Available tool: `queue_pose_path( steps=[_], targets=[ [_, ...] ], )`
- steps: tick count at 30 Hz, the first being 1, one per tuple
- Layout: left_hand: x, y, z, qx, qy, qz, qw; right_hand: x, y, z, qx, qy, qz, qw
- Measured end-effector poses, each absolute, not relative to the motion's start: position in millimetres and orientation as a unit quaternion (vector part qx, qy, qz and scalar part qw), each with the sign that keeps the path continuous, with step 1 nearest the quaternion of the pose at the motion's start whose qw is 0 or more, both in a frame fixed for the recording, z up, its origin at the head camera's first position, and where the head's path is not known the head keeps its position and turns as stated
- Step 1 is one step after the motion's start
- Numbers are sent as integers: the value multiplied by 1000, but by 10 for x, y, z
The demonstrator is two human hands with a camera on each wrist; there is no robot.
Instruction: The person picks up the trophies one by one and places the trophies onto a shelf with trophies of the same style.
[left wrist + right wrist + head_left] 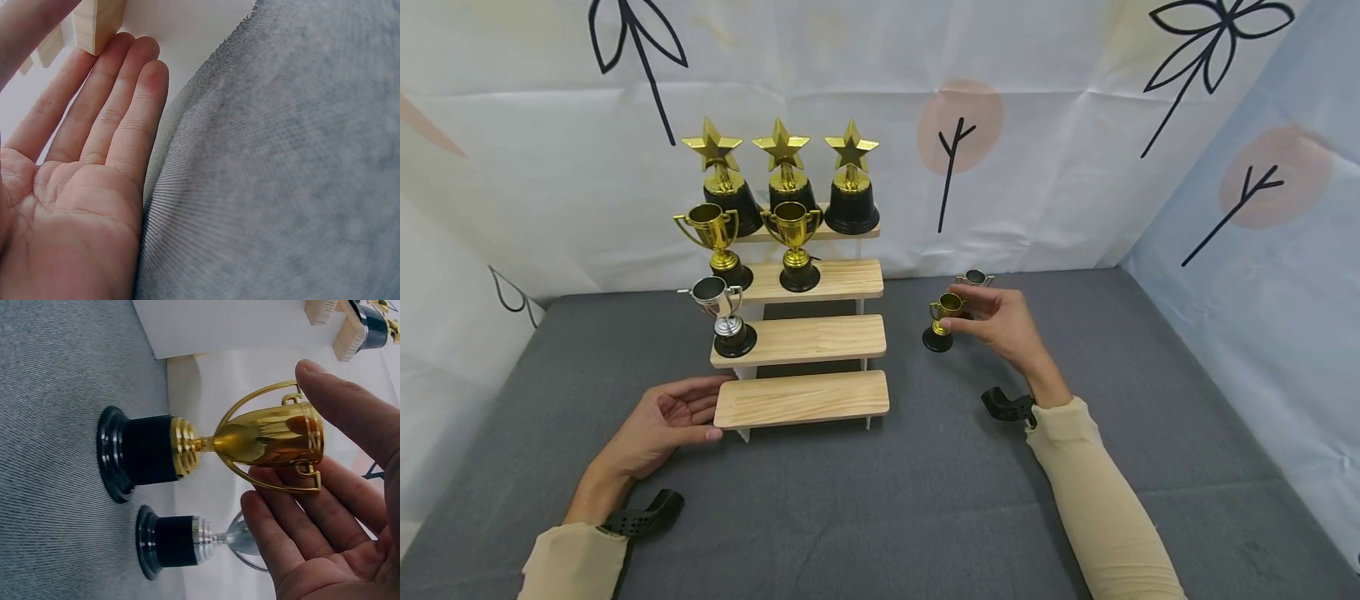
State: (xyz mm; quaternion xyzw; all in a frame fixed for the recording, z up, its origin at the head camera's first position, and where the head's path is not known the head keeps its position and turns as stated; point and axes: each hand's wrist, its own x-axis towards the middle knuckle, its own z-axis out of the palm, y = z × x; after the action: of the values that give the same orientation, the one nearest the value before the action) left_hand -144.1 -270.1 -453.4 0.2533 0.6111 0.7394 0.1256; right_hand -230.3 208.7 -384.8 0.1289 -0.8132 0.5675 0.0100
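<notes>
My left hand (666, 421) is at the left end of the lowest wooden step (801, 400) of a tiered display stand. In the left wrist view its fingers (122, 119) stretch out, palm bare, fingertips right at a wooden edge (97, 28). A small gold trophy cup (275, 434) with a black base stands upright on the grey cloth, right of the stand. Around its bowl and handles is my right hand (996, 321), thumb on one side, lightly bent fingers on the other, not closed tightly. Just behind stands a silver trophy cup (175, 540), partly covered by the fingers.
Three gold star trophies (852, 196) line the stand's top step. Two gold cups (793, 229) occupy the step below, and a silver cup (722, 312) stands at the left of the third. A printed white cloth backdrop (1037, 150) rises behind the grey table (925, 517).
</notes>
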Motion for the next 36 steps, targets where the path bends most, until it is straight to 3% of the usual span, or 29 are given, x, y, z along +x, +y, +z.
queue_pose_path(
  steps=[36],
  targets=[
    [-1442,-2701,-4534,254,606,743,132,-2347,2004,-4044,110,-829,548,-7]
  ],
)
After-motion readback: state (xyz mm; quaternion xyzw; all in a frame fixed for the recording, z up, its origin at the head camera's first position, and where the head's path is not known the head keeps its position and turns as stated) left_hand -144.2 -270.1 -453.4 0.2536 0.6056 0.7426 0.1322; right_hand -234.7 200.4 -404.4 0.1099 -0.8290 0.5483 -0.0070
